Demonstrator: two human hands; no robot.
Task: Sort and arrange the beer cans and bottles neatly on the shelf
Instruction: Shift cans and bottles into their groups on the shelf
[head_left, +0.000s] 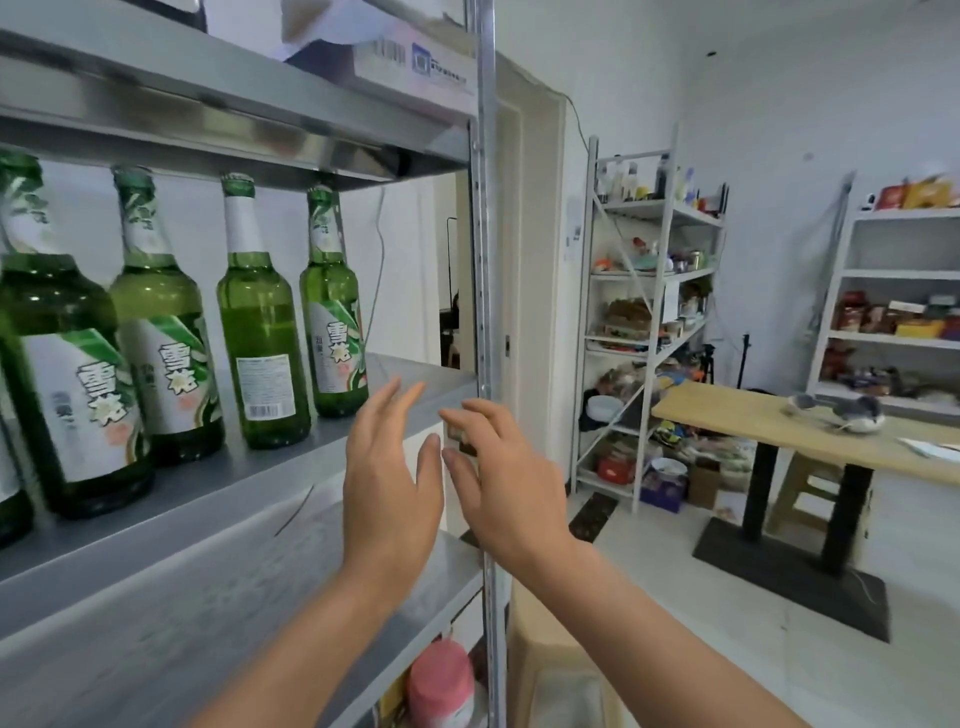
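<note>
Both hands are raised in front of the grey metal shelf (208, 483), released and holding nothing. The left hand (387, 467) is spread wide, with its fingers straight and pointing toward 1 o'clock and its thumb out to the side. Its fingertips overlap the shelf's front edge, but I cannot tell whether they touch it. The right hand (506, 478) sits just beside it at 3 o'clock, fingers apart and loosely bent, crossing in front of the perforated steel upright post (485, 260). I cannot tell whether it touches the post. The two thumbs lie just beside each other with a narrow gap between them.

The green glass beer bottles (161, 332) stand upright in a row on the shelf, running from 9 to 11 o'clock of the left hand. The rightmost green bottle (335, 317) is nearest, at 11 o'clock of the left fingertips and apart from them. At its 9 o'clock, the bottle with the barcode label (262, 332) shows its back, while the others show their front labels.

A pink-lidded plastic jar (441, 680) sits on a lower level at 6 o'clock of the hands. A pale wooden bench (779, 421) stands well apart at 3 o'clock.
</note>
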